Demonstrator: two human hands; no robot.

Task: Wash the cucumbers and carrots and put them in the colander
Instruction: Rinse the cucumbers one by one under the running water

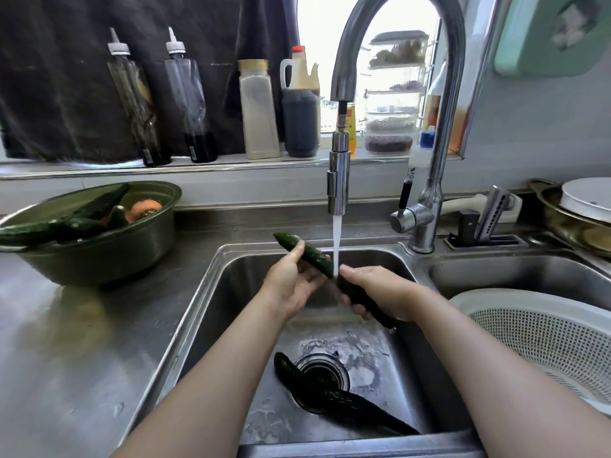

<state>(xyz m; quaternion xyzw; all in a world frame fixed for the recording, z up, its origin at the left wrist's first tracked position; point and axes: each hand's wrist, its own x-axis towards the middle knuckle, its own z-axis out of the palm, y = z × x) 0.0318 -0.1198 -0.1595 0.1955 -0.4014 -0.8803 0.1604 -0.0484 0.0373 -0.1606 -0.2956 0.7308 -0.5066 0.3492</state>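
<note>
Both my hands hold one long dark green cucumber point(312, 254) over the left sink basin point(231, 292), under the running stream from the tap point(339, 180). My left hand point(292, 279) grips its upper part, my right hand point(377, 292) its lower end. Another cucumber point(334, 396) lies on the basin floor across the drain. A green bowl point(99, 259) on the counter at left holds more cucumbers point(66, 223) and a carrot point(145, 208). The white colander point(542, 342) sits in the right basin; its visible part holds nothing.
Bottles of sauces and oil point(258, 110) line the window ledge behind the sink. A knife rack point(489, 219) and a pan with a plate point(582, 206) stand at the right. The steel counter point(66, 342) spreads out to the left of the basin.
</note>
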